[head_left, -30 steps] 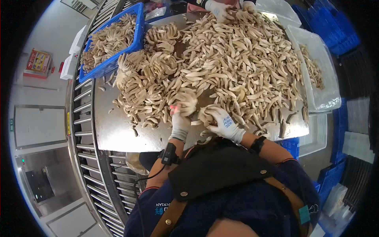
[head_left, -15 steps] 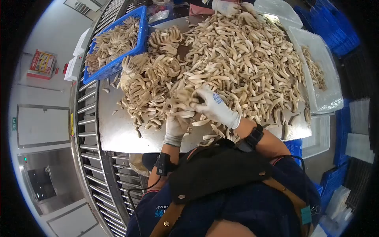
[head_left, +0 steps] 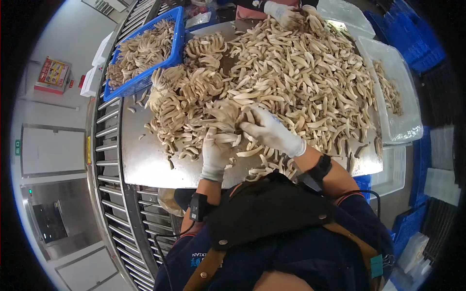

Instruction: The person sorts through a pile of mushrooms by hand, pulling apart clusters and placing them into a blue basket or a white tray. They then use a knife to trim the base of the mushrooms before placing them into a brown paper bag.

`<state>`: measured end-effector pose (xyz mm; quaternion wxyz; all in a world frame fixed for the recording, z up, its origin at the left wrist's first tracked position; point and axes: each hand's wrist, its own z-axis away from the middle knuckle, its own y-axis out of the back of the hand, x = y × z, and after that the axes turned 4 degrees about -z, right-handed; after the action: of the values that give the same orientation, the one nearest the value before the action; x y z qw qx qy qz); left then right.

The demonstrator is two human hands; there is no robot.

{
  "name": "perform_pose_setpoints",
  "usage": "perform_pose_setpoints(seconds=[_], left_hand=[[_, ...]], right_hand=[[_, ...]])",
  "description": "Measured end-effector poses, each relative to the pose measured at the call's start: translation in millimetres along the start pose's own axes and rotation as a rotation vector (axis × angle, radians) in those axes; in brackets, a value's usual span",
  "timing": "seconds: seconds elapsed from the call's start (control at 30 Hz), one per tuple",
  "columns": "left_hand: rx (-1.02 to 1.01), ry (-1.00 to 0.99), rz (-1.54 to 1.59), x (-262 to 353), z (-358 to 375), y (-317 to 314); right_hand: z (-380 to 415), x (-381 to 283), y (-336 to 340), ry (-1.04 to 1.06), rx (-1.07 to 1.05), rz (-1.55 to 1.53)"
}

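My left hand (head_left: 215, 156), in a white glove, is closed around a cluster of pale, finger-shaped mushrooms (head_left: 221, 115) from below. From the right, my gloved right hand (head_left: 273, 132) pinches the darker base end of that same cluster. What lies under its fingertips is partly hidden. Just to the left lie more whole mushroom clusters (head_left: 187, 92). A broad heap of loose single mushrooms (head_left: 296, 72) spreads over the metal table (head_left: 150, 167) to the right and beyond my hands.
At the far left a blue basket (head_left: 141, 80) holds mushroom clusters, beside a roller conveyor (head_left: 109, 151). A white bin (head_left: 405, 104) with some mushrooms stands on the right. Across the table a co-worker's gloved hand (head_left: 284, 14) handles mushrooms. Blue crates (head_left: 412, 39) stand farther right.
My right hand has shifted slightly right and down, its fingers now at the cluster's base. The cluster has turned and shows more of its pale stems. The co-worker's hands have moved slightly.
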<state>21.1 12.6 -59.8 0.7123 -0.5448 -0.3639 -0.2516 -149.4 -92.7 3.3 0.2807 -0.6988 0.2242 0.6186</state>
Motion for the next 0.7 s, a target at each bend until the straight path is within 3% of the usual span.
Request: perform_pose_setpoints(seconds=[0.03, 0.07, 0.13, 0.17, 0.2, 0.27, 0.3, 0.37, 0.4, 0.43, 0.53, 0.57, 0.6, 0.67, 0.7], left_hand=[[0.004, 0.109, 0.196, 7.4, -0.3, -3.8], [0.016, 0.066, 0.054, 6.8, -1.3, -2.6], [0.036, -0.003, -0.235, 5.2, -0.7, -2.9], [0.071, -0.115, -0.328, -0.6, -0.3, -8.5], [0.117, -0.223, -0.425, -4.4, -0.1, -16.8], [0.149, -0.072, -0.165, 3.3, -0.8, -30.8], [0.087, -0.112, -0.352, 1.6, -0.4, -18.1], [0.004, -0.198, -0.662, -8.1, -1.3, 20.5], [0.106, -0.055, -0.359, 6.3, 2.3, -3.6], [0.245, 0.046, -0.038, 20.9, 5.7, -28.1], [0.181, -0.011, -0.447, 4.0, 6.4, -24.8], [0.187, -0.066, -0.414, 0.2, 5.8, -24.8], [0.191, -0.121, -0.382, -1.2, 5.4, -28.1], [0.297, -0.013, -0.038, 14.4, 7.2, -49.2], [0.225, 0.013, 0.072, 28.5, 12.3, -54.4]], right_hand=[[-0.9, 6.4, 2.1, -0.025, 0.002, 0.000], [-1.8, 12.8, 4.2, -0.050, 0.004, 0.000], [-1.3, -2.1, -0.3, 0.168, 0.077, 0.362], [-1.7, -6.7, -1.8, 0.123, -0.064, 0.496], [-2.3, 0.0, -3.9, 0.186, -0.053, 0.574], [-2.9, 18.4, -7.0, 0.316, -0.034, 0.735], [1.1, 13.0, -4.8, 0.359, -0.063, 0.743], [8.1, 5.4, 3.8, 0.026, -0.069, 0.303], [8.7, 4.1, 5.8, -0.139, -0.075, 0.083], [7.1, 7.1, 2.1, -0.099, 0.001, 0.116], [0.0, 9.2, -8.3, 0.108, 0.161, 0.425], [-4.7, 4.4, -9.3, 0.057, 0.129, 0.521], [-4.8, 9.8, -8.6, 0.140, 0.128, 0.519], [-4.6, 26.2, -10.5, 0.307, 0.116, 0.513], [-2.8, 20.0, -10.6, 0.162, 0.079, 0.267]])
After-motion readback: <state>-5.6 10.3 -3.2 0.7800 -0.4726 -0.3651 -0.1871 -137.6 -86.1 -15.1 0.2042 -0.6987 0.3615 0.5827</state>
